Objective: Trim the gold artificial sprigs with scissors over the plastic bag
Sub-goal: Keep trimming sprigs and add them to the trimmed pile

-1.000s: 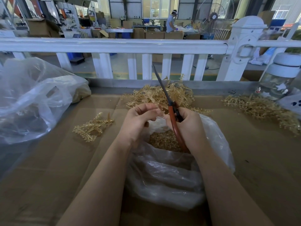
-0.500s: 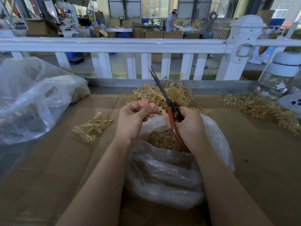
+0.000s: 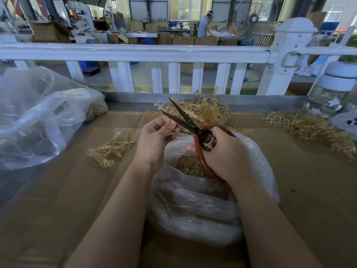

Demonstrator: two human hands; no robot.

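Scissors (image 3: 185,118) sit gripped in the right hand (image 3: 224,151), blades apart and pointing to about 11 o'clock. Left hand (image 3: 156,138) pinches a gold sprig (image 3: 159,105) whose tip pokes up between the blades, right above the plastic bag (image 3: 193,200), so that hand's nearer.

Bright daylight from far windows (image 3: 185,6); soft shadows; wide-angle edge bending; mild blur.

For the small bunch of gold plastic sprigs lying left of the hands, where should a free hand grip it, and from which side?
Probably by the stem ends of the small bunch of gold plastic sprigs, pinched from above. It lies flat on the brown cardboard surface with its tips fanned out, clear of the big clear plastic bag further left.
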